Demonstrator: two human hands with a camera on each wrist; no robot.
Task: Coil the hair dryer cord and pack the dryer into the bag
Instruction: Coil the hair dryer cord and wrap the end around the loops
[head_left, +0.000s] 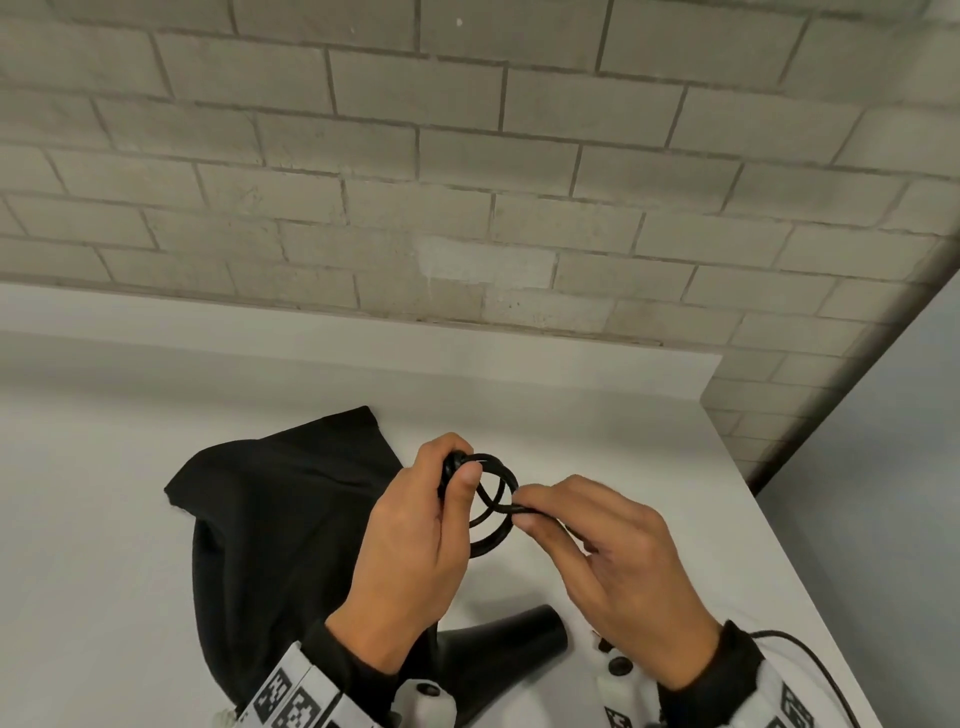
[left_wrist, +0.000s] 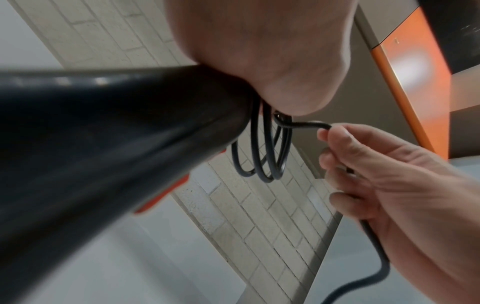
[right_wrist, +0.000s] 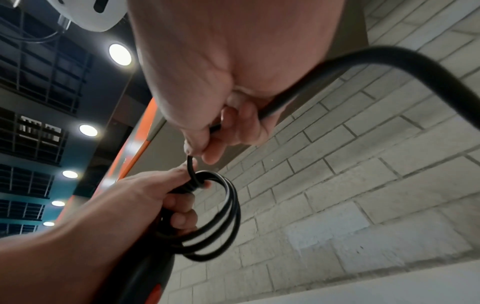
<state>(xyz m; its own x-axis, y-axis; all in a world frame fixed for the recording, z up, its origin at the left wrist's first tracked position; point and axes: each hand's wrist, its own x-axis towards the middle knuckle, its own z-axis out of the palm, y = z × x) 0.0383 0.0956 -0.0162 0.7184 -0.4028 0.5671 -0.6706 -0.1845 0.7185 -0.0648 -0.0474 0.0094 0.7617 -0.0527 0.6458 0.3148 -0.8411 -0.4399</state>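
1. White table (head_left: 597, 405) carried the whole job and met a grey brick wall (head_left: 467, 156) at its far edge.
2. Black fabric, the bag (head_left: 270, 519) lay slumped on the table to the left of both hands, apart from them; whether its mouth was open could not be told.
3. Black too, the hair dryer (head_left: 498, 644) hung below the left wrist, its handle running up into the left hand's grip; in the left wrist view its blurred body showed an orange patch.
4. The left hand (head_left: 415, 545) had its fingers and thumb curled round the dryer's handle end and round the gathered loops together, the thumb pressing them in place.
5. The right hand (head_left: 618, 561) pinched the cord between thumb and forefinger just beside the coil, the other fingers loosely bent with the cord passing under them.
6. The cord (head_left: 493, 499) formed about three loops hanging from the left hand; the free length ran through the right palm and trailed away below, so the coiling looked only partly done.
7. Likely faults, as a judgement: if the left thumb eased, the stiff loops could spring open; a tug from the right hand could pull a loop small or twist it; the trailing length might snag on the table edge.
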